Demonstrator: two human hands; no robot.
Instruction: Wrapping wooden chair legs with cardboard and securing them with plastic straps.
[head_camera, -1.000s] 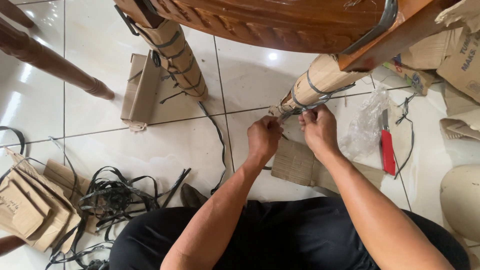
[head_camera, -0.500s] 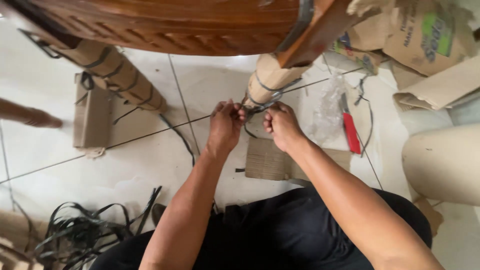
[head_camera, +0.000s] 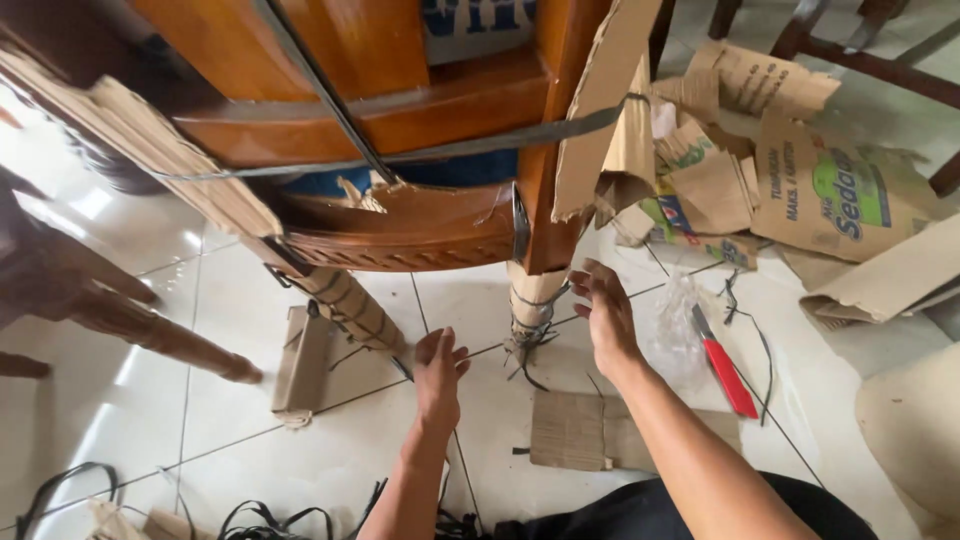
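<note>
Wrapped leg stood on the floor between both hands, cardboard bound with dark straps. Left hand released, fingers spread, just left of leg. Right hand open too, beside leg, gripping nothing. Red knife lay right of it, near cardboard scraps.

a red-handled knife lies on the tiled floor beside crumpled clear plastic. torn cardboard boxes pile behind; black straps tangle near a flat cardboard piece.
</note>
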